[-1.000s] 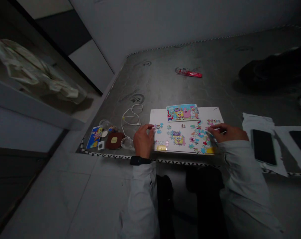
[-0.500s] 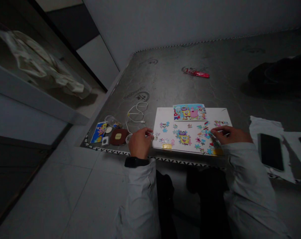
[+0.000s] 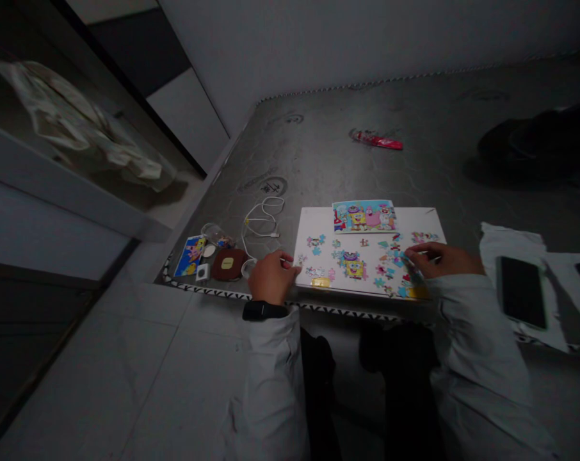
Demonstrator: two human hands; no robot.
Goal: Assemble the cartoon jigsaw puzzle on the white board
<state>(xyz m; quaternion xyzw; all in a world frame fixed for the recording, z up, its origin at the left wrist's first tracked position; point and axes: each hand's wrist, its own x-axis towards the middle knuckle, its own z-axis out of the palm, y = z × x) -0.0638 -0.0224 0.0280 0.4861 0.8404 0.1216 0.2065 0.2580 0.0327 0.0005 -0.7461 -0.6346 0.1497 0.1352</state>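
Observation:
On a white box (image 3: 314, 221) lie several small loose jigsaw pieces (image 3: 388, 262) and a joined patch of puzzle (image 3: 353, 264) showing a yellow square cartoon figure. A printed picture card (image 3: 364, 217) with cartoon figures rests along the box's far side. My left hand (image 3: 271, 275), with a dark watch on its wrist, rests at the box's left edge; its thumb and fingers are apart and hold nothing visible. Over the right part of the box, my right hand (image 3: 441, 259) has its fingertips pinched at a small bluish puzzle piece, largely hidden by the fingers.
Left of the box are a white cable (image 3: 261, 221), a brown case (image 3: 228, 264), a small white device (image 3: 202, 273), a blue picture card (image 3: 191, 256) and a clear bag (image 3: 217, 235). A red item (image 3: 383, 142) lies farther back. A phone (image 3: 521, 291) on white paper lies right.
My left hand's thumb has stretched slightly rightward onto the box's left edge. My right hand stays almost in place among the pieces.

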